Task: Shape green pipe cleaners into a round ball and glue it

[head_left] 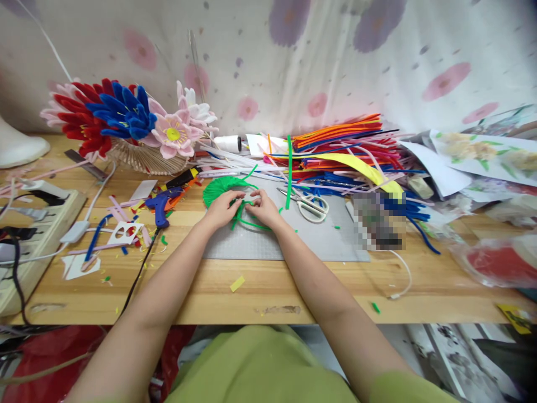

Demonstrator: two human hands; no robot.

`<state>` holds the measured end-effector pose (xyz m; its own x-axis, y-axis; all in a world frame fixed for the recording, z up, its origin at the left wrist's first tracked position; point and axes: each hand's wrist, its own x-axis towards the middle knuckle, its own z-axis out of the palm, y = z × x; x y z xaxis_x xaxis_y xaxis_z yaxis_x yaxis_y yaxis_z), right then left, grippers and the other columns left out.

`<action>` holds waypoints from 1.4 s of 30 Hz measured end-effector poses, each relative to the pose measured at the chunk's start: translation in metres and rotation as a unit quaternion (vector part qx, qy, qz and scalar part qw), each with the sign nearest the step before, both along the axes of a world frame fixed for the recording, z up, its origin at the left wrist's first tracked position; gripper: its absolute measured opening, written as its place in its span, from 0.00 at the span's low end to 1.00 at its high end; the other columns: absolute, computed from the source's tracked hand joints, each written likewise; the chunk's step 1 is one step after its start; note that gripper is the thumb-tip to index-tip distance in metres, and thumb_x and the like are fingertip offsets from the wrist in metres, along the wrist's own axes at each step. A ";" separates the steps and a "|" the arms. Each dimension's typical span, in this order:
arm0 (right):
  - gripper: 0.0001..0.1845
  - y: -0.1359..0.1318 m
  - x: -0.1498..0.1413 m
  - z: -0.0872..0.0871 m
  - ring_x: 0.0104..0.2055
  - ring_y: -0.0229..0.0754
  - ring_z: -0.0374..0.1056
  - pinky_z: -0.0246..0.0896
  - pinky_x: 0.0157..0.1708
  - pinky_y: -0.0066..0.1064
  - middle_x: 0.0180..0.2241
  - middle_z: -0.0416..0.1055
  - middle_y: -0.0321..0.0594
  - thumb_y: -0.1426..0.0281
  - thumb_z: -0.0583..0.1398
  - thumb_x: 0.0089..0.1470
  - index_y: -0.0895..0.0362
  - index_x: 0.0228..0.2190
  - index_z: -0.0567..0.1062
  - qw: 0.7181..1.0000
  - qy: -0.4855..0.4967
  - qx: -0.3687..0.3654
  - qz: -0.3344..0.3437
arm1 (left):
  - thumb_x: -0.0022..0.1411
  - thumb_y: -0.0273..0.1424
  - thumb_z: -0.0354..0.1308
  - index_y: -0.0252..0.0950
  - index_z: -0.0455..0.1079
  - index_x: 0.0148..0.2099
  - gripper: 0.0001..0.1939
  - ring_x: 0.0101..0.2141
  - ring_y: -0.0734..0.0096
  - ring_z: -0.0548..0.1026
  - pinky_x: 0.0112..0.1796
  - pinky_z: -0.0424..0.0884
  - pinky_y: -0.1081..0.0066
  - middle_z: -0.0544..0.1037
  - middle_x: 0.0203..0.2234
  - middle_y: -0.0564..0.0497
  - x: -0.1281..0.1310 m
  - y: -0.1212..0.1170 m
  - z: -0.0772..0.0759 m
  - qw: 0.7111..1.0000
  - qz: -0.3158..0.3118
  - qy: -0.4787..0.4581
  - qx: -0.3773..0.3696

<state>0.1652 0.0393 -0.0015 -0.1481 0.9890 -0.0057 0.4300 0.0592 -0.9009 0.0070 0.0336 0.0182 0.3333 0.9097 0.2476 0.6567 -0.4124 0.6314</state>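
Note:
A ring lies on a grey cutting mat (319, 246), its left part covered with a fan of green pipe cleaners (218, 189). My left hand (224, 210) rests against this green part, fingers bent and closed on a green pipe cleaner. Just across from it, my right hand (264, 209) pinches at a green strand, its fingertips close to those of the left. Green ends stick out around the fingers, and the exact grip is partly hidden. White-handled scissors (310, 207) lie right of my right hand, beside one straight green pipe cleaner (289, 173).
Fuzzy flowers (130, 112) stand at the back left. A blue glue gun (158, 204) lies near scraps, its cord running forward. Bundles of coloured pipe cleaners (339, 134) fill the back right. A power strip (54, 224) is at the far left, and a blurred object (377, 221) lies right.

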 end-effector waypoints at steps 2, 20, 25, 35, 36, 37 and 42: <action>0.14 0.000 0.001 0.001 0.24 0.33 0.61 0.55 0.27 0.25 0.21 0.65 0.28 0.66 0.58 0.43 0.55 0.35 0.67 1.000 -0.008 0.013 0.010 | 0.58 0.33 0.49 0.36 0.68 0.49 0.17 0.48 0.65 0.69 0.49 0.64 0.63 0.74 0.46 0.47 -0.007 -0.004 0.000 0.999 -0.026 0.047 0.007; 0.12 -0.012 0.001 0.014 0.39 0.40 0.62 0.56 0.40 0.31 0.35 0.67 0.40 0.67 0.58 0.48 0.55 0.37 0.72 0.962 -0.189 0.177 0.087 | 0.55 0.28 0.51 0.40 0.59 0.58 0.27 0.56 0.66 0.62 0.59 0.47 0.54 0.66 0.55 0.49 -0.022 -0.005 -0.011 0.992 -0.086 0.091 -0.009; 0.07 -0.023 0.001 0.027 0.43 0.43 0.59 0.54 0.45 0.35 0.38 0.65 0.43 0.68 0.58 0.49 0.56 0.33 0.72 0.896 -0.187 0.320 0.245 | 0.56 0.29 0.50 0.41 0.62 0.56 0.24 0.56 0.66 0.62 0.58 0.49 0.54 0.69 0.53 0.49 -0.021 -0.006 -0.013 0.993 -0.078 0.088 0.005; 0.10 -0.030 -0.016 0.015 0.39 0.42 0.60 0.52 0.43 0.34 0.33 0.69 0.44 0.70 0.51 0.55 0.58 0.31 0.72 0.823 -0.288 0.371 0.320 | 0.56 0.29 0.48 0.38 0.62 0.57 0.25 0.56 0.69 0.61 0.59 0.47 0.59 0.67 0.54 0.48 -0.021 -0.005 -0.012 0.993 -0.075 0.089 -0.018; 0.10 -0.031 -0.017 0.014 0.38 0.42 0.61 0.53 0.42 0.33 0.33 0.70 0.44 0.70 0.51 0.55 0.58 0.31 0.71 0.835 -0.284 0.363 0.301 | 0.56 0.29 0.49 0.38 0.62 0.57 0.25 0.56 0.69 0.61 0.59 0.47 0.59 0.67 0.54 0.49 -0.021 -0.005 -0.012 0.993 -0.074 0.084 -0.020; 0.10 -0.032 -0.017 0.013 0.37 0.41 0.62 0.53 0.40 0.32 0.33 0.70 0.44 0.70 0.50 0.55 0.59 0.32 0.71 0.852 -0.279 0.348 0.276 | 0.56 0.29 0.49 0.39 0.62 0.56 0.25 0.56 0.69 0.62 0.59 0.47 0.59 0.67 0.54 0.49 -0.021 -0.004 -0.012 0.994 -0.073 0.079 -0.020; 0.09 -0.035 -0.014 0.013 0.32 0.37 0.64 0.53 0.31 0.27 0.32 0.71 0.39 0.68 0.51 0.55 0.57 0.33 0.69 0.936 -0.244 0.213 0.137 | 0.54 0.26 0.51 0.38 0.58 0.59 0.28 0.55 0.69 0.64 0.58 0.49 0.58 0.68 0.53 0.49 -0.018 -0.006 -0.014 0.997 -0.044 0.070 -0.002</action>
<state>0.1512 0.0041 0.0112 -0.4785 0.8425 0.2474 0.7007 0.5361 -0.4707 -0.0112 0.0276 0.0044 0.4428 0.8763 0.1896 0.7002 -0.4701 0.5373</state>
